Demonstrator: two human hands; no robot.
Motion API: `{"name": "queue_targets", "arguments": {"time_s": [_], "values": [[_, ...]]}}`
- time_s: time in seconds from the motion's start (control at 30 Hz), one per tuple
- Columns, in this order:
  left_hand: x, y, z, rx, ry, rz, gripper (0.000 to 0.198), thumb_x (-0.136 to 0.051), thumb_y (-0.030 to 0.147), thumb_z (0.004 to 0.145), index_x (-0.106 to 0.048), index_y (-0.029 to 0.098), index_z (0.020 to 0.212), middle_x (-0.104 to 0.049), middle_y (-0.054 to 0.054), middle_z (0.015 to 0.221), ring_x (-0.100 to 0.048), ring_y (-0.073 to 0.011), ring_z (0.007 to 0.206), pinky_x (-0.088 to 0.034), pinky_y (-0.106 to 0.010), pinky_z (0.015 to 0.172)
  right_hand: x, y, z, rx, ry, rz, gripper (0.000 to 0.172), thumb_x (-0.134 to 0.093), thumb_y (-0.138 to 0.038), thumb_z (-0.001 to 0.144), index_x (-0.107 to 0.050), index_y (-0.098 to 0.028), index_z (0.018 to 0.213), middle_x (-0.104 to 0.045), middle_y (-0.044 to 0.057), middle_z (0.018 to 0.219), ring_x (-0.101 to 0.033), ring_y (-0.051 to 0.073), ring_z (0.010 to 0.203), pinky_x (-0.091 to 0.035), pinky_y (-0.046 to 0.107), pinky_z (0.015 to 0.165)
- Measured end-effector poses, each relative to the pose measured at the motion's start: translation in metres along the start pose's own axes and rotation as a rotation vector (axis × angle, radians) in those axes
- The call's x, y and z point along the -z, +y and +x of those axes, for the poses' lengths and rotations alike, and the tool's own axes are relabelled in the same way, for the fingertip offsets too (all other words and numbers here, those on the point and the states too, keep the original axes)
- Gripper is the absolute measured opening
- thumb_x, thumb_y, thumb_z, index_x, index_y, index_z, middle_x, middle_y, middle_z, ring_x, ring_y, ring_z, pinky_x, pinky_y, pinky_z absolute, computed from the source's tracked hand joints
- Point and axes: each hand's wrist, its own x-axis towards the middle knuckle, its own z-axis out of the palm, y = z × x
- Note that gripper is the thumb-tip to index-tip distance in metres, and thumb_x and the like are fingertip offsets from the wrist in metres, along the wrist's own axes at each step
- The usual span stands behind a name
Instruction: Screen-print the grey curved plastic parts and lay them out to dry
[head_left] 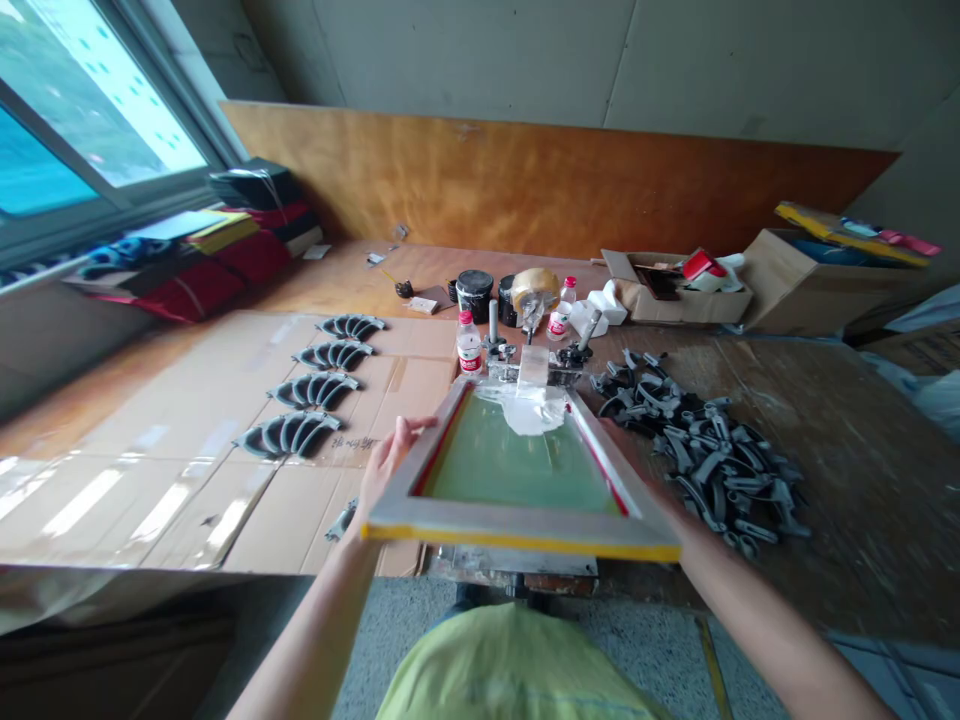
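A screen printing frame (517, 522) with a grey metal border, yellow front edge and green mesh is in front of me, tilted up toward me. White ink or paste lies at the far end of its mesh, by a clamp (504, 370) at the back. My left hand (390, 460) grips the left side of the frame, fingers at its edge. On the opposite side my right hand (628, 450) holds the right edge, its fingers mostly hidden behind the border. Below the frame, part of a metal base plate (517, 562) shows.
Rows of curved grey parts (289, 436) lie on cardboard (300, 510) at left; a heap of similar parts (720, 465) lies at right. Behind stand red-capped bottles (469, 345), black tubs (475, 295), a tape roll (534, 288) and cardboard boxes (802, 285).
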Motion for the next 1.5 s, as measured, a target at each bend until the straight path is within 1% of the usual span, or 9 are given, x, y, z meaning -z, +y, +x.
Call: {"name": "queue_targets", "arguments": {"time_s": [0.2, 0.4, 0.5, 0.73, 0.9, 1.0, 1.13, 1.27, 1.5], "values": [[0.007, -0.086, -0.024, 0.234, -0.086, 0.136, 0.083, -0.065, 0.064, 0.074, -0.049, 0.018, 0.141, -0.069, -0.001, 0.077, -0.063, -0.0172, 0.067, -0.048, -0.025, 0.060, 0.019, -0.028, 0.076, 0.052, 0.127, 0.016, 0.050, -0.065, -0.024, 0.084, -0.055, -0.019, 0.132, -0.055, 0.013, 0.133, -0.051, 0.027, 0.123, -0.044, 0.043, 0.104], [0.003, -0.121, -0.017, 0.240, -0.085, 0.191, 0.079, -0.062, 0.063, 0.078, -0.048, 0.019, 0.142, -0.066, -0.001, 0.076, -0.060, -0.0174, 0.068, -0.046, -0.025, 0.060, -0.012, -0.077, 0.105, 0.007, -0.242, -0.127, 0.017, -0.071, -0.014, 0.078, -0.066, -0.017, 0.094, -0.068, 0.010, 0.087, -0.063, 0.025, 0.086, -0.049, 0.035, 0.077], [0.004, -0.120, -0.017, 0.264, -0.101, 0.167, 0.077, -0.060, 0.064, 0.078, -0.050, 0.019, 0.140, -0.067, -0.002, 0.079, -0.061, -0.0182, 0.068, -0.046, -0.025, 0.060, -0.018, -0.075, 0.080, 0.126, -0.254, -0.159, 0.008, -0.064, -0.010, 0.080, -0.066, -0.018, 0.084, -0.068, 0.009, 0.083, -0.062, 0.024, 0.084, -0.046, 0.033, 0.073], [0.000, -0.113, -0.020, 0.284, -0.097, 0.142, 0.071, -0.061, 0.063, 0.078, -0.054, 0.019, 0.133, -0.069, -0.002, 0.081, -0.062, -0.0178, 0.069, -0.047, -0.026, 0.061, 0.010, -0.060, 0.032, 0.514, -0.352, -0.124, 0.028, -0.050, 0.003, 0.074, -0.065, -0.020, 0.081, -0.067, 0.004, 0.081, -0.058, 0.019, 0.081, -0.042, 0.027, 0.068], [0.000, -0.111, -0.020, 0.271, -0.083, 0.158, 0.070, -0.061, 0.063, 0.078, -0.056, 0.016, 0.130, -0.070, -0.004, 0.082, -0.063, -0.0185, 0.071, -0.048, -0.026, 0.062, 0.001, -0.062, 0.046, 0.420, -0.246, -0.084, 0.021, -0.055, -0.002, 0.078, -0.066, -0.020, 0.078, -0.065, 0.003, 0.080, -0.056, 0.019, 0.080, -0.042, 0.028, 0.067], [0.001, -0.111, -0.020, 0.274, -0.091, 0.150, 0.070, -0.061, 0.062, 0.078, -0.055, 0.017, 0.131, -0.070, -0.003, 0.079, -0.063, -0.0180, 0.067, -0.047, -0.026, 0.059, -0.019, -0.063, 0.027, 0.407, -0.103, -0.081, 0.029, -0.047, 0.000, 0.082, -0.068, -0.018, 0.091, -0.067, 0.008, 0.091, -0.056, 0.021, 0.089, -0.046, 0.031, 0.075], [0.001, -0.110, -0.021, 0.281, -0.084, 0.137, 0.070, -0.063, 0.063, 0.076, -0.056, 0.018, 0.130, -0.070, -0.002, 0.078, -0.063, -0.0181, 0.067, -0.047, -0.026, 0.059, -0.020, -0.056, 0.004, 0.487, -0.137, 0.008, 0.031, -0.046, -0.002, 0.086, -0.069, -0.017, 0.101, -0.069, 0.008, 0.096, -0.058, 0.021, 0.092, -0.049, 0.033, 0.080], [0.001, -0.101, -0.021, 0.287, -0.079, 0.138, 0.073, -0.065, 0.064, 0.073, -0.058, 0.018, 0.129, -0.070, -0.001, 0.076, -0.063, -0.0178, 0.066, -0.047, -0.025, 0.058, -0.002, -0.055, 0.042, 0.334, -0.152, 0.075, 0.025, -0.060, -0.015, 0.088, -0.067, -0.025, 0.110, -0.068, 0.004, 0.100, -0.061, 0.019, 0.092, -0.050, 0.031, 0.079], [0.005, -0.042, -0.019, 0.249, -0.079, 0.089, 0.081, -0.067, 0.071, 0.067, -0.061, 0.018, 0.128, -0.072, -0.003, 0.078, -0.066, -0.0197, 0.069, -0.049, -0.027, 0.059, 0.018, -0.058, 0.125, -0.026, -0.083, -0.055, 0.072, -0.073, -0.026, 0.081, -0.043, -0.033, 0.146, -0.061, 0.007, 0.104, -0.061, 0.023, 0.086, -0.048, 0.034, 0.078]]}}
